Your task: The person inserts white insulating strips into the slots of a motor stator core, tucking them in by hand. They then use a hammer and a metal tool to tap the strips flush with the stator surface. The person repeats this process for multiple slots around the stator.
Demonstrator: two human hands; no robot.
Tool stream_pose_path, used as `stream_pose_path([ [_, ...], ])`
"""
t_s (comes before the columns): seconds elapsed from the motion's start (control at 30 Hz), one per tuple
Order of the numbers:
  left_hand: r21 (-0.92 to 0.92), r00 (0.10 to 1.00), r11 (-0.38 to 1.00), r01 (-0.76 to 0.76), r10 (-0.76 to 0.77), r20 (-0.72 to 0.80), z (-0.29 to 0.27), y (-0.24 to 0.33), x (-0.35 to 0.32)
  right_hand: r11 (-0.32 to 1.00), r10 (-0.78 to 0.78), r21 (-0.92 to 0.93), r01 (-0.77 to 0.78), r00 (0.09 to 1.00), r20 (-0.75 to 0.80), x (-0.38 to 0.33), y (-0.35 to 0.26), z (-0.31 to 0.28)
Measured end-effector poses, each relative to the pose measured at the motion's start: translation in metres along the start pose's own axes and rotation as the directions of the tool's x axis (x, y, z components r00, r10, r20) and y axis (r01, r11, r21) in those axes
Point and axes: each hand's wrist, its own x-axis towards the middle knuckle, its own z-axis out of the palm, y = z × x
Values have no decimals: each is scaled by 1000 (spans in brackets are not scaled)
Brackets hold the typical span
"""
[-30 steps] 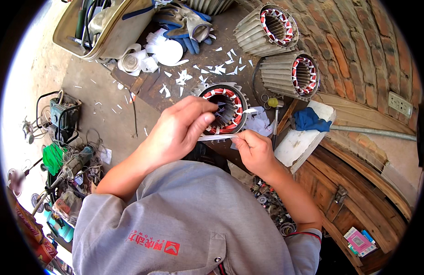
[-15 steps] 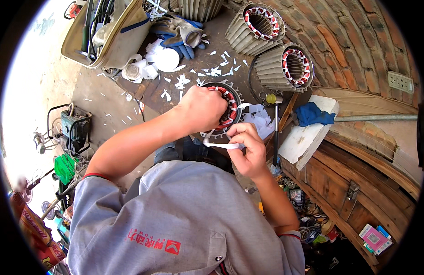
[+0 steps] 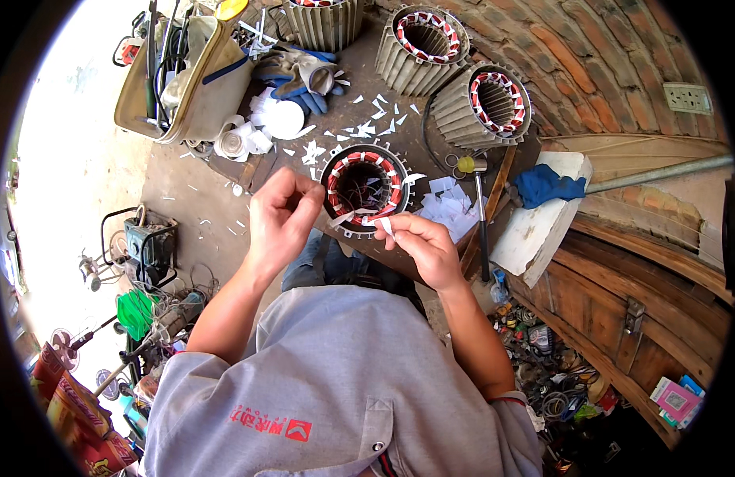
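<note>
In front of me an open motor stator [image 3: 396,188] stands on the table, its red winding ring wrapped with white tape. My right hand [image 3: 428,250] is at its near right edge, thumb and fingers pinching a strip of white tape [image 3: 386,227] that lies by the near side of the windings. Beside the stator's left rim, my left hand [image 3: 283,216] is raised with its fingers curled into a pinch. Whatever it may hold is too small or hidden to make out. Another pale strip end [image 3: 341,219] pokes up at the near left of the ring.
Finned motor housings [image 3: 480,103] with similar windings stand at the back right. A hammer [image 3: 482,215] and white paper pieces [image 3: 448,208] lie to the right. Work gloves [image 3: 304,73], tape rolls [image 3: 234,141], paper scraps and a tool bucket [image 3: 212,99] are at the back left.
My left hand has come out from over the stator's opening to its left side, uncovering the windings. My right hand stays near the rim with the white tape. The view has shifted slightly.
</note>
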Motion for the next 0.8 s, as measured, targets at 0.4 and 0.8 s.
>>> stream_pose_path([
  [0.4, -352, 880, 827, 438, -313, 358, 40, 2, -32, 893, -206, -425, 150, 975, -88, 4, -6, 26],
  [0.8, -38, 973, 984, 173, -164, 165, 37, -14, -22, 955, -250, -265, 131, 836, -488, -16, 1, 17],
])
